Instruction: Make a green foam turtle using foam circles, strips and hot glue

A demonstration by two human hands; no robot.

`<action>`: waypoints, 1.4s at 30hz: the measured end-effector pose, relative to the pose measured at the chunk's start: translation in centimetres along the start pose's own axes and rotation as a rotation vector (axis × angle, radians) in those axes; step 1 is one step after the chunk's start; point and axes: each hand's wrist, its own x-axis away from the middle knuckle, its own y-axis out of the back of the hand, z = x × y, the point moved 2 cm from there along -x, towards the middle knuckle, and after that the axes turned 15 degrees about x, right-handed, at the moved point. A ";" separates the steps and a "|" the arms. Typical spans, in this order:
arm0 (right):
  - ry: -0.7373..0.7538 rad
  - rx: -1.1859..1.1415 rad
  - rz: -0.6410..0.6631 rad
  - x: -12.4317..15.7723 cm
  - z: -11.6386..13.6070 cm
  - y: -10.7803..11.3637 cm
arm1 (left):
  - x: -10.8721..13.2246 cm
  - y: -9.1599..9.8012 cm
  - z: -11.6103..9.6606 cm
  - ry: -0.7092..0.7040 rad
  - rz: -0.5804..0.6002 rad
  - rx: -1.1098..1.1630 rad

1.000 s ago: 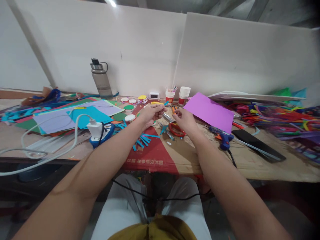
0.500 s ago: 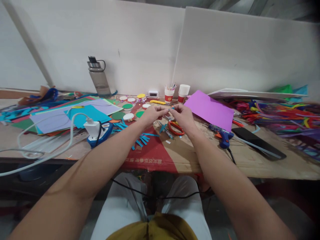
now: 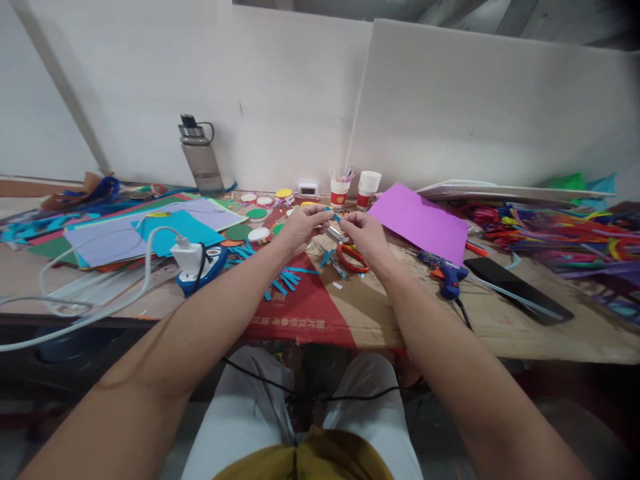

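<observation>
Both arms reached forward over the counter [image 3: 17, 267], hands raised and almost meeting, palms inward. Left hand [image 3: 305, 228]: thumb and fingertips pinched on a blue strip [image 3: 336, 216], grip narrow. Right hand [image 3: 364, 233]: grip also narrow, fingertips pinched at the strip's other end. Strip sat between the hands, above the scissors [image 3: 353, 259]. Behind: one cup [image 3: 339, 198] held thin sticks, upright; just right of it, nested cups [image 3: 368, 187]. Bottle [image 3: 203, 163] upright, far left; contents unclear.
</observation>
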 end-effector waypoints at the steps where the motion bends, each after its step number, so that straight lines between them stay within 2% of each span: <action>1: 0.000 -0.007 0.015 0.0 -0.1 -0.1 | 0.1 -0.1 0.0 0.016 -0.008 0.036; 6: 0.017 -0.043 0.066 0.2 0.0 -0.8 | 0.3 -0.6 0.1 0.072 0.005 0.139; 10: 0.043 0.024 0.135 0.2 0.3 -0.3 | 0.2 -0.4 -0.1 0.083 -0.022 0.160; 12: 0.047 0.249 0.111 0.1 0.2 0.6 | 0.0 -0.1 -0.4 0.089 -0.058 0.171; 15: 0.001 0.823 0.084 0.2 -0.2 1.8 | -0.3 0.3 -0.7 0.140 -0.111 0.141; 17: -0.051 1.122 0.207 0.5 -0.5 1.8 | -0.4 0.5 -0.7 0.189 -0.133 0.097; 20: -0.051 1.267 0.406 0.9 -0.5 1.3 | -0.4 0.5 -0.6 0.250 -0.142 0.018; 22: -0.036 1.264 0.448 1.1 -0.2 1.0 | -0.3 0.4 -0.6 0.273 -0.133 -0.023; 25: -0.098 1.236 0.444 1.0 -0.1 1.0 | -0.3 0.4 -0.8 0.273 -0.119 -0.043; 29: -0.140 1.094 0.244 0.4 -0.4 2.1 | -0.6 1.1 -0.9 0.242 -0.107 -0.038; 32: 0.012 0.826 0.134 0.0 -0.4 2.7 | -1.0 1.9 -1.0 0.241 -0.094 -0.071; 35: 0.241 0.595 0.176 -0.2 -0.1 2.7 | -1.4 2.7 -1.3 0.286 -0.047 -0.160; 39: 0.455 0.524 0.214 0.0 0.2 2.4 | -1.6 3.6 -2.5 0.253 -0.103 -0.225; 42: 0.496 0.558 0.225 0.1 0.0 2.4 | -1.4 4.0 -3.4 0.220 -0.158 -0.269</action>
